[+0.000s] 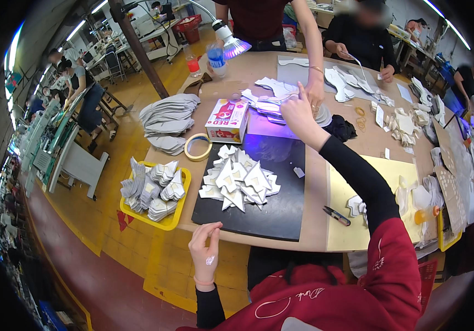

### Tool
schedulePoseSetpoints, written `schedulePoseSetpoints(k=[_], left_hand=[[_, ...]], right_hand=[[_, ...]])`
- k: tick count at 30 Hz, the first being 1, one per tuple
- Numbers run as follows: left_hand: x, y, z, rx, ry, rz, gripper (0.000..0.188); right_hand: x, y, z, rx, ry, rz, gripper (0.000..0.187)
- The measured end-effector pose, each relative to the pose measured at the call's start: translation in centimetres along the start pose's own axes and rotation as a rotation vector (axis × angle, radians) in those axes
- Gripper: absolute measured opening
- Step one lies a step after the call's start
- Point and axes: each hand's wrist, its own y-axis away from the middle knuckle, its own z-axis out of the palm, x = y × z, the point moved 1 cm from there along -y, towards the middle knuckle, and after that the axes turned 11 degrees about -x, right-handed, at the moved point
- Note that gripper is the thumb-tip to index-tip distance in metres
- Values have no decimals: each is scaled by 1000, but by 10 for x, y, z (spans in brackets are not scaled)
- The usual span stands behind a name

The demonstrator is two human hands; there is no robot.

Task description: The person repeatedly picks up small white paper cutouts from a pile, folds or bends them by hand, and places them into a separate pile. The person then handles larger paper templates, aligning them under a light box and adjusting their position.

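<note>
My right hand (298,115) reaches far across the table, index finger stretched out, beside a stack of white cut pieces (272,102) under purple light. It touches or nearly touches a co-worker's hand (315,92) there; I cannot tell which. I make out nothing held in it. Near the front table edge, my left hand (204,249) hovers with its thumb apart from the fingers, holding nothing visible. A small white patch shows by its wrist. Just beyond lies a black board (281,220) with a loose heap of white, pointed pieces (239,179).
Left of the board stand a yellow tray (184,207) of stacked pieces, a tape roll (198,147) and grey stacks (169,118). A red-white box (227,119) and a lit lamp (234,47) are farther back. A cutter-like tool (337,215) lies right, near an orange-capped bottle (425,215).
</note>
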Motion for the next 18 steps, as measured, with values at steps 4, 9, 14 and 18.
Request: schedulePoseSetpoints(k=[4,9,14,18], left_hand=[[14,-22,-1,2,-68,28,10],[35,-99,15,-74,-202,125,18],[-2,-244,48,-157,-540,247,63],[-56,-324,68,-265,-752,-149,114]], right_hand=[[6,50,-38,635,-536,-413,39],[39,122,-23,751,-827,-390,37],[73,179,19,812,-834,-347,17],[93,206,38,755,-872,-403,21]])
